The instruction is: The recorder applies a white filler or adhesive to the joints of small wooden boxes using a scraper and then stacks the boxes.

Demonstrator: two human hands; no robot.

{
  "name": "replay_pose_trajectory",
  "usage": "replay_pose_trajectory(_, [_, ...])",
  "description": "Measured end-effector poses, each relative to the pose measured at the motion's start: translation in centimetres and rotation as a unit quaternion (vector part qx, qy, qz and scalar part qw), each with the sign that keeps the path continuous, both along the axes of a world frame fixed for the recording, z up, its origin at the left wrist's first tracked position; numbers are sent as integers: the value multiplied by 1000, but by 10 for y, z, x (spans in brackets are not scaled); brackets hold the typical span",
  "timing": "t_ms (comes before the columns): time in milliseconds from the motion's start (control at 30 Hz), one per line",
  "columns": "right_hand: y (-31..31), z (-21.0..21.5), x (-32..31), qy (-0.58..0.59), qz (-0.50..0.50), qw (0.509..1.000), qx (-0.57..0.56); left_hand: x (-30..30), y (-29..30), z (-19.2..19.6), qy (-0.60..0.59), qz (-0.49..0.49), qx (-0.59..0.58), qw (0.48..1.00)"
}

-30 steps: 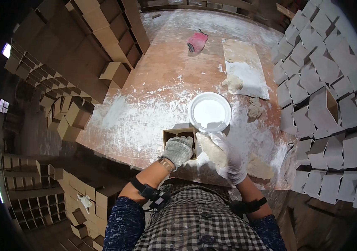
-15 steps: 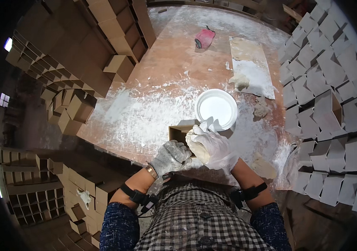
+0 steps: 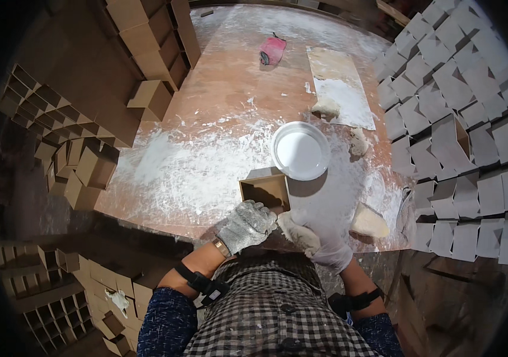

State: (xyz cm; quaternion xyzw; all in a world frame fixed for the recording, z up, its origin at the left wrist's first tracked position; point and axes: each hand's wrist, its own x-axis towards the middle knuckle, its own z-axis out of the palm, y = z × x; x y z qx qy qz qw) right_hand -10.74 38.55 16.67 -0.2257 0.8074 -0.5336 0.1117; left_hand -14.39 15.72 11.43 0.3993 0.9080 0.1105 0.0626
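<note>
A small brown open-topped cardboard box [image 3: 264, 189] rests on the table near its front edge. My left hand [image 3: 247, 226], in a grey knit glove, is closed on the box's near left side; the fingertips' exact hold is partly hidden. In my right hand [image 3: 330, 251], under a thin translucent glove, is a cream-coloured sponge [image 3: 297, 232]. The sponge is at the box's near right corner, and I cannot tell if it touches. Beyond the box stands a round white tub [image 3: 275, 156] holding white liquid.
White smears cover much of the brown table [image 3: 206, 89]. A cream sponge-like chunk [image 3: 369, 220] lies at right, and a pink cloth item [image 3: 273, 51] farther off. White-coated boxes [image 3: 453, 143] are stacked at right, brown boxes [image 3: 153, 98] at left.
My right hand and the sponge have come down toward me, from over the box to its near right corner, uncovering its inside. The view has shifted slightly.
</note>
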Motion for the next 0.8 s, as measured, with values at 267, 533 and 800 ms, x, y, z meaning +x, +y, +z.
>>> replay_pose_trajectory(267, [-14, -5, -81, 63, -79, 989, 104, -3, 5, -1, 19, -7, 23, 1000])
replay_pose_trajectory(533, [-2, -4, -8, 128, 24, 987, 93, 2, -2, -5, 22, 11, 23, 999])
replay_pose_trajectory(800, [5, 21, 30, 123, -58, 990, 28, 3, 2, -2, -42, 36, 7, 998])
